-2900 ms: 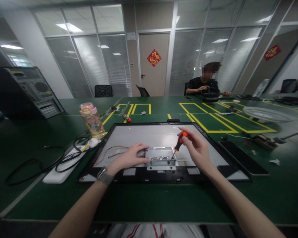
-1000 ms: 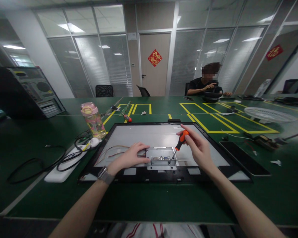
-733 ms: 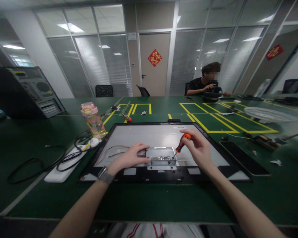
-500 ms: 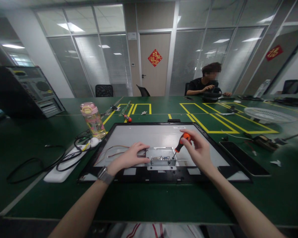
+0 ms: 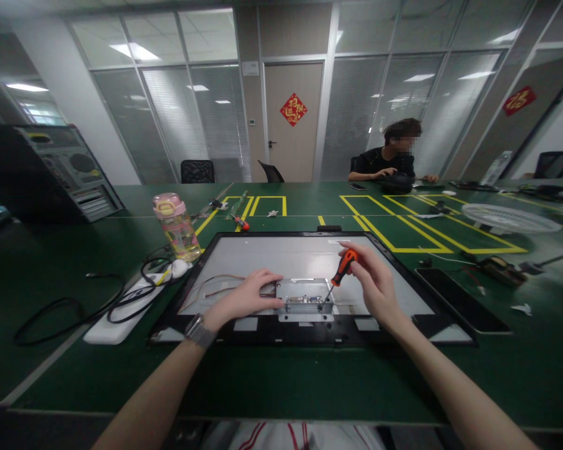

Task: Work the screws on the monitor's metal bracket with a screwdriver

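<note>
In the head view, a flat monitor panel (image 5: pixel 258 253) with a black frame lies back side up on the green table. A metal bracket (image 5: pixel 304 287) with a row of connector ports is set on its lower middle. My left hand (image 5: pixel 246 294), wearing a watch, grips the bracket's left edge between thumb and fingers. An orange and black screwdriver (image 5: pixel 344 269) is tilted, its tip down at the bracket's right end near the ports. My right hand (image 5: pixel 373 275) holds the handle between thumb and fingers. Thin wires (image 5: pixel 211 289) run left from the bracket, partly hidden behind my left hand.
Left of the panel are a power strip (image 5: pixel 117 322) with black cable, a pink-lidded bottle (image 5: pixel 176 228) and a computer case (image 5: pixel 51 175). A dark phone-like slab (image 5: pixel 460 300) lies right. Beyond are another screwdriver (image 5: pixel 241 223), a white basket (image 5: pixel 509 219) and a seated person (image 5: pixel 387 156).
My right hand's thumb and fingers have shifted on the screwdriver handle, which shows more of itself now. The tip stays at the bracket. My left hand has not moved.
</note>
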`<move>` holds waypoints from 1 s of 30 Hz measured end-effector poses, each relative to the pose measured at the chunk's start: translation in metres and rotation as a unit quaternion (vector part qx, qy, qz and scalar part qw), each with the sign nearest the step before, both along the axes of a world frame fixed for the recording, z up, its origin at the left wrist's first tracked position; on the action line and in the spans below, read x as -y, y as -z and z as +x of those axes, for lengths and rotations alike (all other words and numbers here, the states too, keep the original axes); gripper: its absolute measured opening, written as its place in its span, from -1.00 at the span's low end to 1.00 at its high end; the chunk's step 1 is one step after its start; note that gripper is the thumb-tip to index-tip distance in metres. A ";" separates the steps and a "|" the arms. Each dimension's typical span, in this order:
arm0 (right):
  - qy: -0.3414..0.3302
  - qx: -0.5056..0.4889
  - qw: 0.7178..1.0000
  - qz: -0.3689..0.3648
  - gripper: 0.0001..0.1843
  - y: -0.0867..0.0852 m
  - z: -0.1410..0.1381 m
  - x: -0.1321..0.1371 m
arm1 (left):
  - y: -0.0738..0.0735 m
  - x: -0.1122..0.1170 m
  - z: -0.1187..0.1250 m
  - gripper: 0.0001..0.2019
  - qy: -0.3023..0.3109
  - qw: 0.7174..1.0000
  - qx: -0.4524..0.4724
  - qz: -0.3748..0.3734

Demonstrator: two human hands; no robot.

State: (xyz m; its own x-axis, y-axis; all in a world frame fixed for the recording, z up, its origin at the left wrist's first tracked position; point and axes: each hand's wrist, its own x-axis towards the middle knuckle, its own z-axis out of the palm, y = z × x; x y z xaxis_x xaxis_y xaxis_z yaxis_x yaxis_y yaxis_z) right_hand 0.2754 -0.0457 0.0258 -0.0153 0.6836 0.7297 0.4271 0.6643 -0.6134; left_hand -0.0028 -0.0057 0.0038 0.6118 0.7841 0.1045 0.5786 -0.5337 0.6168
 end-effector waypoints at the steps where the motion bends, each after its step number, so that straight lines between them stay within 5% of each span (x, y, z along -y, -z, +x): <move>1: -0.009 -0.006 1.000 -0.007 -0.68 0.000 0.000 0.000 | 0.000 0.000 0.000 -0.45 -0.001 1.000 -0.001 0.000; 18: 0.048 0.018 0.998 0.027 -0.70 -0.001 -0.002 -0.001 | 0.000 0.001 0.001 -0.44 -0.005 1.000 -0.007 -0.002; 26: -0.028 -0.022 0.999 -0.015 -0.63 0.004 0.001 0.000 | -0.002 0.001 0.002 -0.45 -0.003 1.000 -0.004 0.002; 30: 0.026 -0.017 1.000 0.000 -0.71 0.003 -0.001 -0.001 | -0.002 0.001 0.002 -0.46 -0.004 1.000 -0.003 0.002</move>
